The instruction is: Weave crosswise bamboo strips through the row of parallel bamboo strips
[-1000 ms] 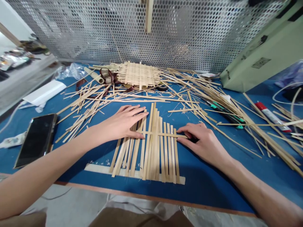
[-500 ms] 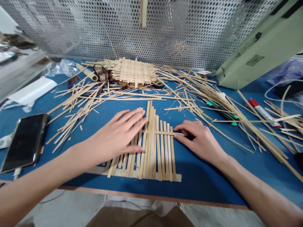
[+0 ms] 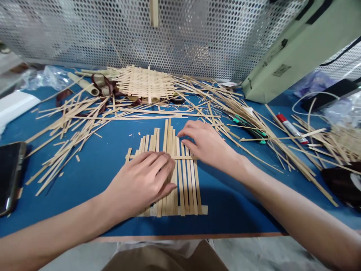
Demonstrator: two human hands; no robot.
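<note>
One blue tabletop [image 3: 225,210] before perforated panel [image 3: 113,34]; pale strips [image 3: 184,180] lie near front edge; left hand [image 3: 143,175] flattened over them, gripping none, middles hidden; right hand [image 3: 204,139], thumb and forefinger parted, at far ends, contact unclear; phone [image 3: 11,169] cut off.

My left hand [image 3: 141,177] lies palm down across a row of lengthwise pale strips [image 3: 184,184], thumb spread to the right, while my right hand [image 3: 207,141] is at their upper right ends with thumb and forefinger parted (contact there cannot be judged). A single cross strip [image 3: 186,158] runs through the row, and a light band [image 3: 205,210] lies under the near ends. Beyond, on the blue tabletop [image 3: 231,218]: a woven panel [image 3: 145,82], scattered loose strips [image 3: 67,150] and a red-capped tube [image 3: 291,128].
</note>
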